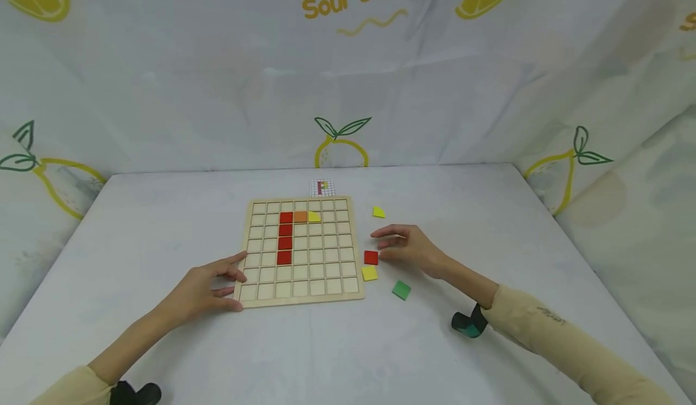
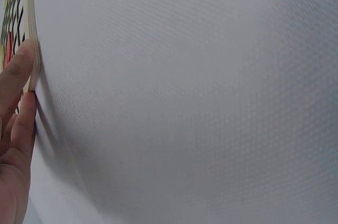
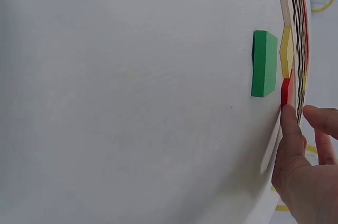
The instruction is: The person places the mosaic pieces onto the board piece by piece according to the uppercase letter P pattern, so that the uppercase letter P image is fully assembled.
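Note:
A wooden grid board [image 1: 301, 300] lies on the table, a column of red squares [image 1: 285, 230], an orange square [image 1: 300, 216] and a yellow round-edged piece [image 1: 313, 216] set in its cells. Against its left edge and near-left corner rest the fingers and thumb of my left hand [image 1: 203, 293]. Right of the board, my right hand [image 1: 410, 249] hovers low with thumb and fingers apart, nothing between them. Its thumb tip is at a loose red square tile [image 3: 287, 91]; whether it touches I cannot tell. A yellow square tile [image 1: 370, 272] lies beside the red one.
A green square tile [image 1: 402, 290] lies nearer me on the right. Farther back lies another yellow round-edged piece [image 1: 378, 211]. Behind the board is a small pattern card [image 1: 329, 192] with a coloured grid. A white printed cloth [image 1: 217, 90] hangs behind the table.

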